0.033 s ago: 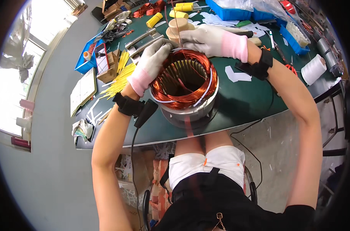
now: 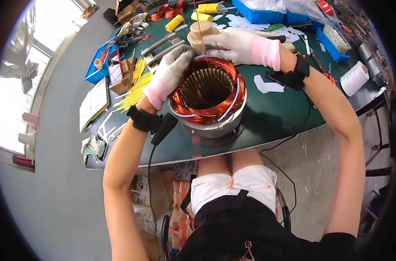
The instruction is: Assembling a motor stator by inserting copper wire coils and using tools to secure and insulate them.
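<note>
A motor stator [image 2: 224, 129] stands upright on the green table near its front edge. A thick ring of copper winding [image 2: 230, 106] rims its open top, with white sleeving [image 2: 233, 103] lying along the ring. My left hand [image 2: 177, 64], in a pale glove with a pink cuff, is closed over the far left part of the winding, fingers bent. My right hand [image 2: 233, 45], gloved alike, reaches across to the far side of the ring with its fingers closed there; its fingertips are partly hidden. A thin copper wire [image 2: 199, 26] runs upward beside the right fingers.
Beyond the hands stand stacked beige wooden blocks [image 2: 201, 32] and a metal frame [image 2: 159, 50]. Yellow sleeves [image 2: 135, 93] and a blue tray [image 2: 93, 71] lie left. Cut white paper [image 2: 267, 85], a white thread spool [image 2: 354, 78] and blue bins [image 2: 259, 15] are right and behind.
The stator and winding sit very slightly further left. Both hands keep their places at the far rim.
</note>
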### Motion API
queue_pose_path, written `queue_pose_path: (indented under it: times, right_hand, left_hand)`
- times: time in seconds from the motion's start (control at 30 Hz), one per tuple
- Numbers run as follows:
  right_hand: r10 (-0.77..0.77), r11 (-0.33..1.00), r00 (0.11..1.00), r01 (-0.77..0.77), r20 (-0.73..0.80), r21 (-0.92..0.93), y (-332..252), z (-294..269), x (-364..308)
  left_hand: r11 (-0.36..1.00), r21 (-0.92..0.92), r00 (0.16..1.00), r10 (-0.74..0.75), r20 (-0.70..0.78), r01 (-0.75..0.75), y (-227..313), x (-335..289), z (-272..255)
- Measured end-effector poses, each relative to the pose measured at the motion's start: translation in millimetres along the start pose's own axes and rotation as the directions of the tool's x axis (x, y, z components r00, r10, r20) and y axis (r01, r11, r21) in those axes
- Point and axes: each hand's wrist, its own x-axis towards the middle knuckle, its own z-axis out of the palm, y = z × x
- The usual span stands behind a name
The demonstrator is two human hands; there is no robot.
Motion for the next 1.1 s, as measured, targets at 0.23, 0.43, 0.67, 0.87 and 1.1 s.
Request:
queue_pose_path:
  times: [0.23, 0.43, 0.67, 0.87, 1.1]
  right_hand:
    - [0.159, 0.981, 0.980, -0.143, -0.117, 0.133, 2.3, 12.8, -16.3]
    - [0.257, 0.948, 0.965, -0.242, -0.051, 0.207, -3.7, 7.2, -22.3]
    - [0.296, 0.926, 0.939, -0.237, -0.175, 0.294, -5.1, 23.4, -25.4]
    - [0.100, 0.982, 0.976, -0.065, -0.192, 0.178, 0.0, 14.4, -5.3]
    - [0.142, 0.968, 0.986, -0.120, -0.085, 0.220, 4.5, 13.6, -12.4]
  left_hand:
    - [0.945, 0.223, 0.928, 0.291, -0.232, -0.240, -0.3, -12.8, 6.2]
    - [0.466, 0.844, 0.872, 0.489, 0.004, -0.265, 32.7, -40.7, 13.2]
    - [0.584, 0.724, 0.884, 0.461, 0.075, -0.367, 30.6, -48.8, 22.8]
    - [0.647, 0.560, 0.835, 0.526, 0.165, -0.518, 24.4, -42.9, 12.9]
    - [0.975, 0.130, 0.980, 0.188, -0.063, -0.179, 33.3, -23.7, -4.4]
